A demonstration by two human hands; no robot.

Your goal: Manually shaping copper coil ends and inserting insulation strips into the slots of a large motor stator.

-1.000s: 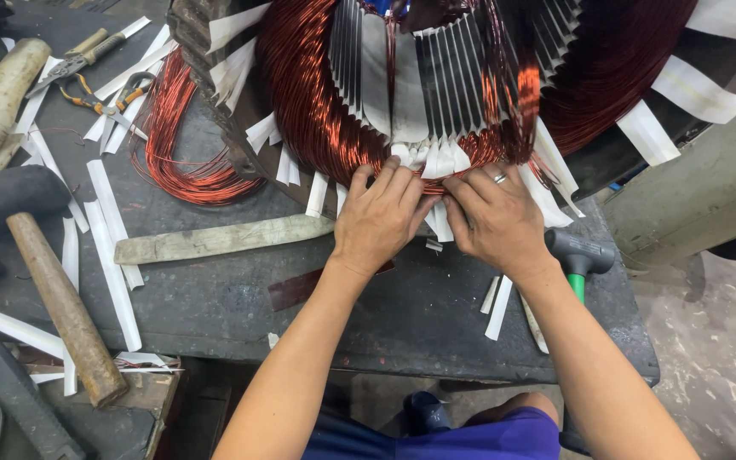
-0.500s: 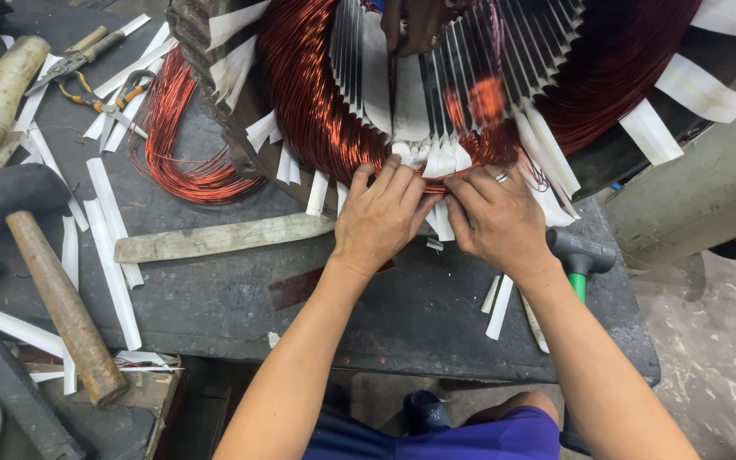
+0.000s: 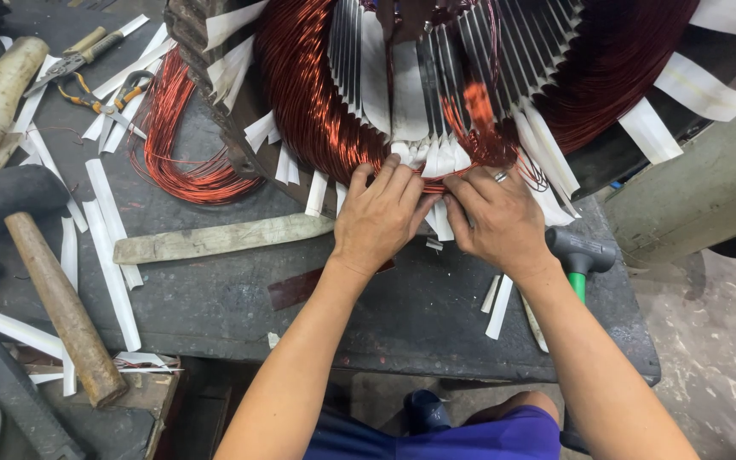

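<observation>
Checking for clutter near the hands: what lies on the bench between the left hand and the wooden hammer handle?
In the head view, a flat pale wooden stick and white paper strips lie between the left hand and the hammer handle.

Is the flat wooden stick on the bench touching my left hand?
Apart. The head view shows bare bench between the flat wooden stick and the left hand.

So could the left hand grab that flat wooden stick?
Probably yes. The left hand is on the white paper strips, and the wooden stick lies just beside it on bare table, nothing between.
</observation>
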